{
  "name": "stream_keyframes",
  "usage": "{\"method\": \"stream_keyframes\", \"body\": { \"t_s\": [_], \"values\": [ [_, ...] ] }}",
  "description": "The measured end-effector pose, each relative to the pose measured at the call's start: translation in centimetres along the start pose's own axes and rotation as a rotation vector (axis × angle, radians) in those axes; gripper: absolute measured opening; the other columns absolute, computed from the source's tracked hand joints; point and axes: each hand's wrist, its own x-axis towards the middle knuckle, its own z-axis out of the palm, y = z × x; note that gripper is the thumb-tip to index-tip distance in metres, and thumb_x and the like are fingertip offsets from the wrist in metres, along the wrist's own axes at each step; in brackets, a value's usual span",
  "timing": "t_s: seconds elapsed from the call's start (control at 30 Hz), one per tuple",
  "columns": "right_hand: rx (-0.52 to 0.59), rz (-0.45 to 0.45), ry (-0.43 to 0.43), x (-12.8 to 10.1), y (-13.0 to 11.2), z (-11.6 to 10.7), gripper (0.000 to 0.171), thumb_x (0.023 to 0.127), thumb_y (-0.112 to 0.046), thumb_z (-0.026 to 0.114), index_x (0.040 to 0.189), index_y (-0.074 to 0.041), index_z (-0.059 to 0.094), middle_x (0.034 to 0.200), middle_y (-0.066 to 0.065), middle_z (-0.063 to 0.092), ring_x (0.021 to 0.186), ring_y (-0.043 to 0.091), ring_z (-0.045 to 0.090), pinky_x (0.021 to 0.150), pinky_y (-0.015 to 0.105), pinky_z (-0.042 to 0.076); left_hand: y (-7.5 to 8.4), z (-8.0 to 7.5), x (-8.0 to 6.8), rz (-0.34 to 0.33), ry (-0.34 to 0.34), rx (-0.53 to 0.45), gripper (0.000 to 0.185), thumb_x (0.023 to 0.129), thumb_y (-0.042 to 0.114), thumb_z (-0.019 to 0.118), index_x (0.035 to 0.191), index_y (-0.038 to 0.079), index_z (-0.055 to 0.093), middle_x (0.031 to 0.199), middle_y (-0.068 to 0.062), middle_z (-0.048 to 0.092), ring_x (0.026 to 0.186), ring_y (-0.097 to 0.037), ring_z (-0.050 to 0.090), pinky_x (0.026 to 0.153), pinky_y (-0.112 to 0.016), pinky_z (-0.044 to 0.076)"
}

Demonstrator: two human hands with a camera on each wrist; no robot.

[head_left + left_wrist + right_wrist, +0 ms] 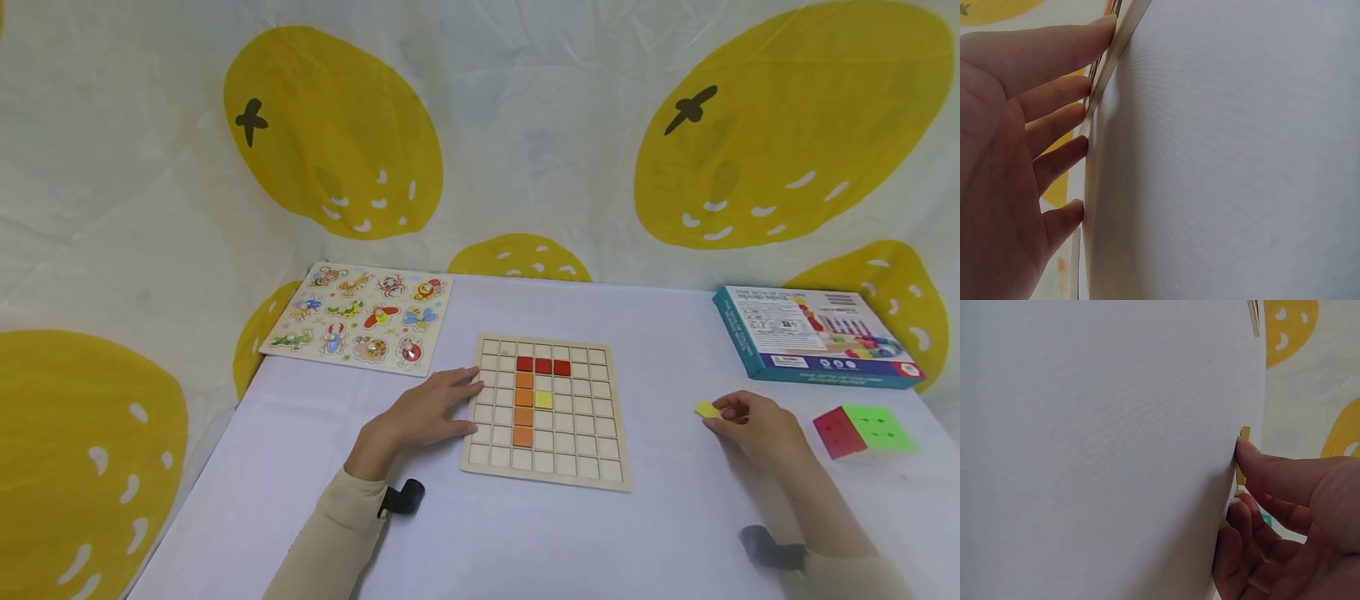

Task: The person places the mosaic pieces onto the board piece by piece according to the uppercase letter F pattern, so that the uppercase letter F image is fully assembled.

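A wooden grid board (pixel 585 475) lies flat on the table. Set in its squares are three red tiles (pixel 543 366) in a row, a column of several orange tiles (pixel 522 416) and one yellow tile (pixel 543 401). My left hand (pixel 427 410) rests at the board's left edge, fingertips and thumb against the rim; the left wrist view shows them touching the board's side (pixel 1100 94). To the right of the board, my right hand (pixel 761 425) pinches a second yellow tile (pixel 707 409) between thumb and fingers, low over the table. The right wrist view shows that tile (pixel 1245 434) edge-on.
An insect picture puzzle (pixel 352 317) lies at the back left. A boxed set (pixel 817 333) lies at the back right, and a red and green puzzle cube (pixel 862 432) sits right of my right hand. A patterned cloth hangs behind the white table (pixel 600 542).
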Motion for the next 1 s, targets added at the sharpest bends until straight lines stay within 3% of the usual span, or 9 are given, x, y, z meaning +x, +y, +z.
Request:
{"method": "stream_keyframes", "body": {
  "t_s": [0.4, 0.7, 1.0],
  "values": [
    [0.029, -0.022, 0.056, -0.9, -0.7, 0.4, 0.054, 0.091, -0.027, 0.076, 0.132, 0.0, 0.054, 0.127, 0.032, 0.059, 0.108, 0.043, 0.059, 0.084, 0.042, 0.063, 0.0, 0.0, 0.0, -0.001, 0.0, 0.004, 0.07, 0.093, 0.039, 0.071, 0.154, 0.018, 0.046, 0.17, 0.003, 0.031, 0.158, -0.025, 0.029, 0.124, -0.049, 0.036],
    [0.068, -0.025, 0.085, -1.1, -0.8, 0.6, 0.046, 0.097, -0.031, 0.069, 0.13, -0.001, 0.055, 0.118, 0.025, 0.064, 0.098, 0.028, 0.062, 0.072, 0.022, 0.058, -0.1, 0.0, 0.0, 0.008, 0.001, 0.006, 0.07, 0.093, 0.04, 0.071, 0.155, 0.019, 0.046, 0.17, 0.003, 0.031, 0.158, -0.025, 0.029, 0.124, -0.049, 0.035],
    [0.148, -0.065, 0.077, -1.9, -2.5, 0.4, 0.055, 0.1, -0.035, 0.064, 0.141, -0.001, 0.053, 0.126, 0.026, 0.061, 0.095, 0.019, 0.069, 0.07, 0.018, 0.06, 0.0, 0.0, 0.0, 0.016, 0.009, 0.004, 0.069, 0.093, 0.039, 0.071, 0.154, 0.017, 0.047, 0.169, 0.001, 0.032, 0.157, -0.027, 0.03, 0.123, -0.05, 0.037]
  ]
}}
